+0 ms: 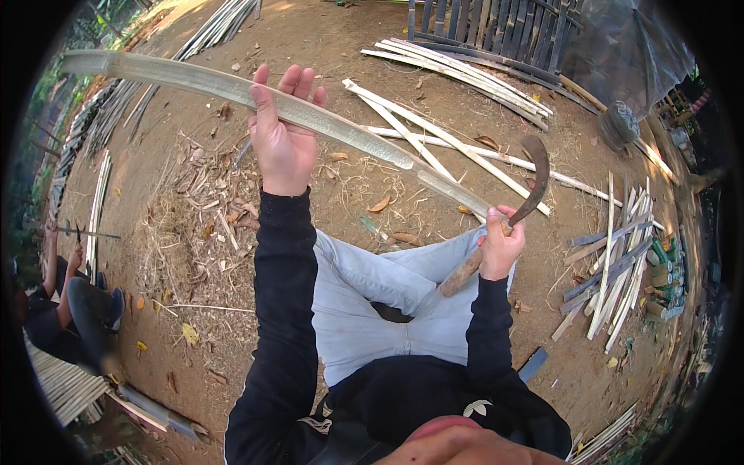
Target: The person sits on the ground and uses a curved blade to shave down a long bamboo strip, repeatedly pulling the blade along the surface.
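A long, pale split bamboo strip [349, 133] slants across in front of me, from far left down to my right hand. My left hand [285, 151] bears it, palm up, with the thumb on the near face and the outstretched fingers behind. Gripped in my right hand [501, 249] are the strip's lower end and a sickle with a wooden handle [462, 276]. The dark, hooked sickle blade [537, 186] rises above that hand. The handle's lower end lies over my crossed legs in light jeans [356, 310].
Split bamboo strips [457, 159] lie crossed ahead, with more strips [465, 74] behind them. At right is a loose pile [612, 263] near bottles [665, 279]. Shavings [194, 225] cover the ground at left. Another person [70, 310] sits far left, holding a blade and a strip.
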Motion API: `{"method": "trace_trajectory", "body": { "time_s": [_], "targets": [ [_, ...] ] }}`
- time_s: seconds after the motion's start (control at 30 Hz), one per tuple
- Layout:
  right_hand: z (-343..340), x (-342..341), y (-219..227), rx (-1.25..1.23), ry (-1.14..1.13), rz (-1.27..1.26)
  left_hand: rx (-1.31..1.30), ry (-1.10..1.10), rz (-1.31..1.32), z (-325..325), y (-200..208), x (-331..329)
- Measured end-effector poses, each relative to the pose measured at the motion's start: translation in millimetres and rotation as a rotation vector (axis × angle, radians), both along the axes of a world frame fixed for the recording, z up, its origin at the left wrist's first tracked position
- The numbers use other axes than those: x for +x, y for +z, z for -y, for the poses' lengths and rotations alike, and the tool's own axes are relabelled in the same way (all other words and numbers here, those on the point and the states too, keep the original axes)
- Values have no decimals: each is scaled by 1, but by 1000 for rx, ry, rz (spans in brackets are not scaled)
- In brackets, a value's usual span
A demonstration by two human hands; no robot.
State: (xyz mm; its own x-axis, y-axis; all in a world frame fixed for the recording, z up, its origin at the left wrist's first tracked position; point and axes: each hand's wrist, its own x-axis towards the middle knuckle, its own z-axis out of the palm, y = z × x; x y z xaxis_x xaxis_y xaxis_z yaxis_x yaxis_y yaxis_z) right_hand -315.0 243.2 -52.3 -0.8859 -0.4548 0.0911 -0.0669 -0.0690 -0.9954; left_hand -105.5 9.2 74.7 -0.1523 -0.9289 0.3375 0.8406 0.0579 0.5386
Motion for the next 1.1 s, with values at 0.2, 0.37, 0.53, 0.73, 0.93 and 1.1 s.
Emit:
{"method": "trace_trajectory", "body": {
  "time_s": [0.2,0.37,0.53,0.73,0.93,1.1],
  "targets": [
    [-19,-24,8,-82,-312,-155,293,62,-150,30,-81,53],
    [-47,-44,26,-78,-325,-182,505,69,-223,42,-149,82],
    [-64,-40,46,-212,94,203,595,72,-126,45,-188,80],
    [-63,-30,49,-164,-8,40,628,-67,-39,43,-197,73],
    [-71,-37,58,-167,61,272,358,-156,-276,12,-179,47],
    [-37,-38,47,-289,129,603,223,212,-71,-55,-109,-3]
  ]
}}
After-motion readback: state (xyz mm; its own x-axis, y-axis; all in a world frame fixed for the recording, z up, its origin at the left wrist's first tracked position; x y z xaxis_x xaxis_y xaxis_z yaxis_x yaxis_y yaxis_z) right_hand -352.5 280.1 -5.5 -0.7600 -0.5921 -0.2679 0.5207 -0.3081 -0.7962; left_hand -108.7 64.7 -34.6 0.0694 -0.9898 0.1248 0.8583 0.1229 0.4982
